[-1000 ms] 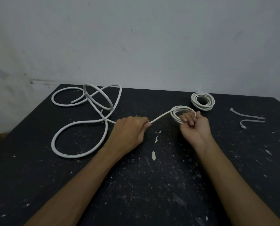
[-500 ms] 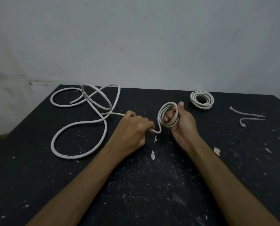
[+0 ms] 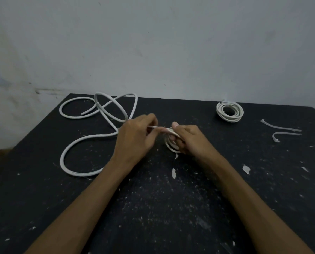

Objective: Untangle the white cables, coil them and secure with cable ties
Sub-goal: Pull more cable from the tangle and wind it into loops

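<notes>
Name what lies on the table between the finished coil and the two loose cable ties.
Nothing: the head view shows bare black table between finished coil and cable ties.

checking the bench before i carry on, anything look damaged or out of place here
Nothing is broken. The black table is flecked with white chips and specks, like flaked paint. The loose cable still sprawls in crossed loops at the left; the finished coil and two cable ties lie neatly at the right.

Part of small coil behind right hand fingers.
</notes>
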